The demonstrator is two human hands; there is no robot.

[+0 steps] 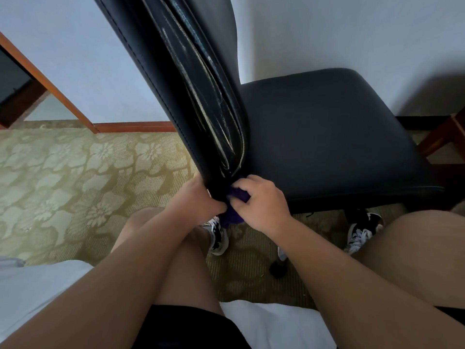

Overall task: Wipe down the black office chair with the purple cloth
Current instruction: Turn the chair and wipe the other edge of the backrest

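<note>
The black office chair stands in front of me, its padded seat to the right and its tall backrest seen edge-on, with pale worn streaks along the side seam. My right hand presses the bunched purple cloth against the bottom of the backrest where it meets the seat. My left hand grips the lower edge of the backrest from the left, touching the cloth. Most of the cloth is hidden under my hands.
I sit on a white-covered bed edge, knees either side of the chair. Patterned beige carpet covers the floor. A wooden baseboard and white wall lie behind. A chair caster and my sneakers sit below the seat.
</note>
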